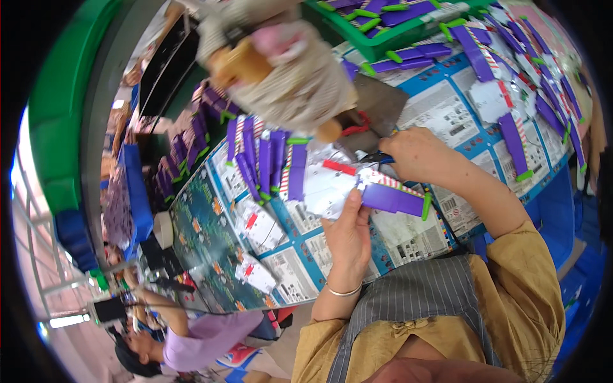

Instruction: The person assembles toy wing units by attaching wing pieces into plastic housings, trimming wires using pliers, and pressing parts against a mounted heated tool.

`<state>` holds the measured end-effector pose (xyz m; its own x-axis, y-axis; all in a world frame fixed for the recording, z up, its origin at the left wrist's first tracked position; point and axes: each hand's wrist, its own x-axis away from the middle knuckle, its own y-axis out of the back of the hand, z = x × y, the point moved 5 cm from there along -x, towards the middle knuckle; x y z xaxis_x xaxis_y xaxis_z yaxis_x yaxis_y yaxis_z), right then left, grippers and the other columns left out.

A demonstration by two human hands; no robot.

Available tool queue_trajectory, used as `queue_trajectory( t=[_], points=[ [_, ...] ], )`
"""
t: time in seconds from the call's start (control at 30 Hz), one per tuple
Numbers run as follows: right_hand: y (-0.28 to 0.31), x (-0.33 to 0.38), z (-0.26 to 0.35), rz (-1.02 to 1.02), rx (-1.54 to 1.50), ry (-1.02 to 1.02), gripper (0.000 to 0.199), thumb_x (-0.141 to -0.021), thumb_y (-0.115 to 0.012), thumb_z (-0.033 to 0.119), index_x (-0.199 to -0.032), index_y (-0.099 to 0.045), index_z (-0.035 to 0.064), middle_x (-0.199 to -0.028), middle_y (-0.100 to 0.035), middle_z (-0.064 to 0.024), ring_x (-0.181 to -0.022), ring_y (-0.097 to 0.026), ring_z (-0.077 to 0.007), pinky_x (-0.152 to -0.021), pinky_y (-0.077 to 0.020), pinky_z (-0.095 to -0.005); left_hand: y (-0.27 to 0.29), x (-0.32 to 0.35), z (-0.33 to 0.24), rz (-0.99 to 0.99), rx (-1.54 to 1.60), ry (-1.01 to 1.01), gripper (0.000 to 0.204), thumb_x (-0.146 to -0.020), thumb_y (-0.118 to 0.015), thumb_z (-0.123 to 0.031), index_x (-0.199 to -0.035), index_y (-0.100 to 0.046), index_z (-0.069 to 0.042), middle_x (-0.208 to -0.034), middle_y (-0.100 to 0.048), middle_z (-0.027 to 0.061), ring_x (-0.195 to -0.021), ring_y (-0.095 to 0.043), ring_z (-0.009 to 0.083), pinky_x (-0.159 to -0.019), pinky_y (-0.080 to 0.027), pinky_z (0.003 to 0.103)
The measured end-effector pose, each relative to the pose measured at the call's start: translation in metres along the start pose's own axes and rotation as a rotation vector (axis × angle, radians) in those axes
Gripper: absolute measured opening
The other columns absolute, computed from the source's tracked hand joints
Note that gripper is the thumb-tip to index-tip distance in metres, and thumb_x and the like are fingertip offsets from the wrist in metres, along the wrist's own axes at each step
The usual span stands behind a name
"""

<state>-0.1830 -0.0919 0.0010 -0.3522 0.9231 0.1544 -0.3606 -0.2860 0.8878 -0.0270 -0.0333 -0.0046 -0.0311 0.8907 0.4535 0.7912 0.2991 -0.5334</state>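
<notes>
Head view: purple toy (391,198) in left hand (348,237)

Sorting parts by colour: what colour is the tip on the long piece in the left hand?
Green tip on a purple piece, held by the left hand; head view.

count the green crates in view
1 green crate, at the top of the table, holding purple pieces with green tips. More may be hidden beyond the picture's rim.

Bright even daylight, window glare blown out at left edge, strong fisheye bending, black vignette corners, motion-blurred stuffed toy (281,60) near top, soft shadows
</notes>
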Motion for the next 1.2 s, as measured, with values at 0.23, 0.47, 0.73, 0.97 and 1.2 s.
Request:
queue_trajectory(
  t=[0.23, 0.47, 0.73, 0.97, 1.2],
  points=[
    [0.003, 0.004, 0.012, -0.032, 0.106, 0.069, 0.018, -0.07, -0.063, 0.017, -0.082, -0.062, 0.0029, -0.072, -0.063, -0.0176, -0.071, -0.063, -0.0341, -0.065, -0.0501, -0.043, 0.005, 0.007, 0.004, 0.043, 0.071, 0.02, 0.037, -0.083, -0.061, -0.003, -0.117, -0.045, -0.006, -0.109, -0.056, 0.0068, -0.098, -0.056, 0.0185, -0.083, -0.05, 0.033],
    [-0.006, 0.057, 0.045, 0.135, 0.456, 0.325, 0.005, -0.067, -0.057, 0.01, -0.069, -0.059, 0.0068, -0.064, -0.059, -0.0087, -0.065, -0.061, -0.0236, -0.06, -0.0439, -0.0354, 0.078, 0.075, 0.009, 0.483, -0.301, 0.363, 0.06, -0.077, -0.058, 0.002, -0.132, -0.034, -0.005, -0.126, -0.045, 0.008, -0.106, -0.051, 0.0155, -0.083, -0.047, 0.034],
    [-0.021, 0.06, 0.027, 0.141, 0.306, 0.387, 0.011, -0.069, -0.057, 0.012, -0.078, -0.06, 0.0086, -0.07, -0.06, -0.0074, -0.07, -0.06, -0.0262, -0.065, -0.0428, -0.0421, 0.041, -0.012, -0.089, 0.402, -2.203, -1.317, 0.048, -0.071, -0.055, -0.002, -0.117, -0.052, -0.016, -0.128, -0.046, 0.0093, -0.109, -0.05, 0.0316, -0.083, -0.045, 0.041],
    [-0.005, 0.11, 0.0, -0.337, -0.152, 0.122, 0.017, -0.074, -0.059, 0.0, -0.087, -0.049, 0.0018, -0.082, -0.049, -0.0128, -0.078, -0.05, -0.0301, -0.071, -0.0398, -0.0348, 0.028, -0.025, -0.112, 0.434, -1.988, -1.295, 0.047, -0.07, -0.057, -0.004, -0.116, -0.052, -0.011, -0.104, -0.056, 0.0116, -0.082, -0.057, 0.0246, -0.066, -0.05, 0.034],
    [0.015, 0.132, 0.016, -0.432, -0.468, 0.03, 0.005, -0.082, -0.055, 0.002, -0.087, -0.053, 0.0005, -0.075, -0.053, -0.0115, -0.064, -0.052, -0.0233, -0.059, -0.0408, -0.0301, 0.038, 0.06, -0.161, 0.511, -1.382, -0.636, 0.054, -0.065, -0.058, 0.001, -0.119, -0.054, -0.005, -0.078, -0.059, 0.0058, -0.062, -0.054, 0.0109, -0.057, -0.045, 0.024]
  ],
)
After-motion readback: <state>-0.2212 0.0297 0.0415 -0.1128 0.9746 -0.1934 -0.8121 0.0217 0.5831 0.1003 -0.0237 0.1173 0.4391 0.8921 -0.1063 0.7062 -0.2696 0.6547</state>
